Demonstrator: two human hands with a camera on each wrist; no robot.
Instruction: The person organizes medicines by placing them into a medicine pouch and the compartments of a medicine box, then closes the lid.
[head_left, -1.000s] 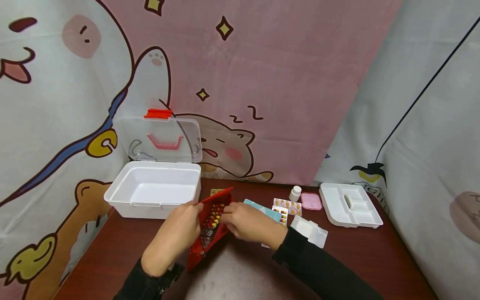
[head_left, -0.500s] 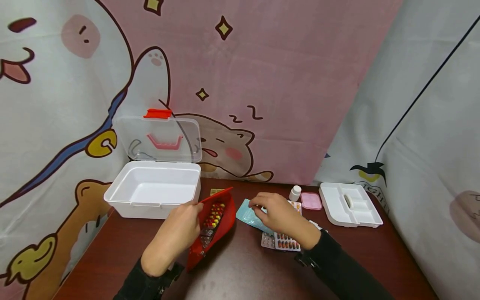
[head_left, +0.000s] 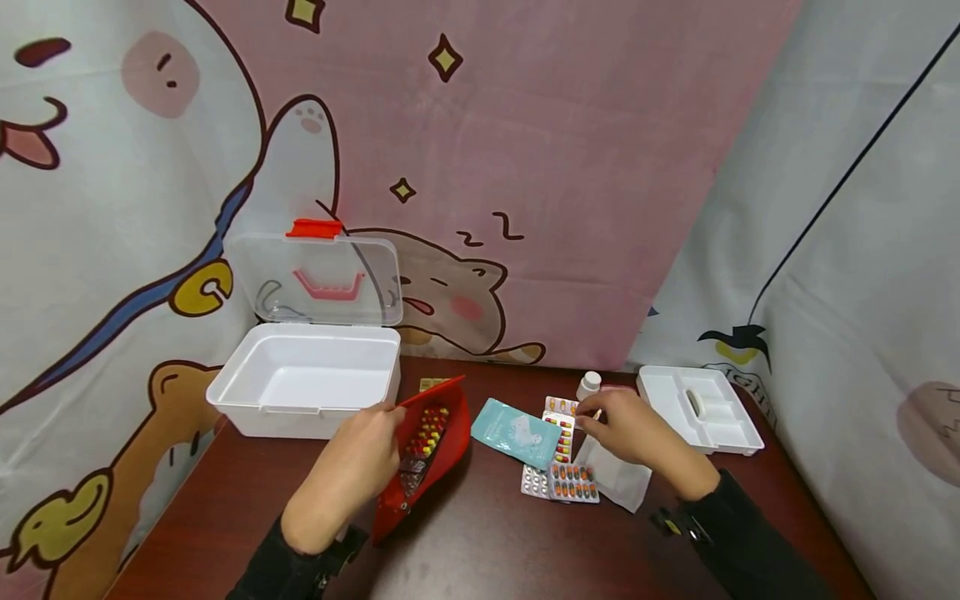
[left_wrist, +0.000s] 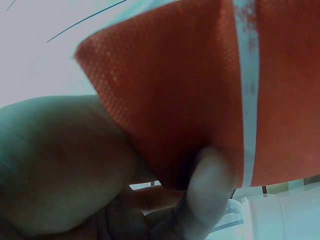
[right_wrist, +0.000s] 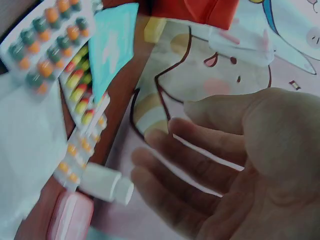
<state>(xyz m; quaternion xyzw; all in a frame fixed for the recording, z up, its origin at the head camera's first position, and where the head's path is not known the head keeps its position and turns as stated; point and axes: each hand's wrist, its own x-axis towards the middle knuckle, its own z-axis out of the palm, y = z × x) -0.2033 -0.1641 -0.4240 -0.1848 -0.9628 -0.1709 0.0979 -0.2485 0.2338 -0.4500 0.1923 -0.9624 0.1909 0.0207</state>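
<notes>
Left hand: thumb and fingers pinching the edge of one red pouch, tilted over the desk, mouth parted, capsule strip inside. Right hand: fingers apart, loosely curved, holding nothing visible, near blister packs, white packet and blue packet; step, as judged: choosing the next item for the pouch. Farther off, one bottle and one box, lid raised; next move probably calls for a fine pinch on a flat pack, pouch mouth held wide.
</notes>
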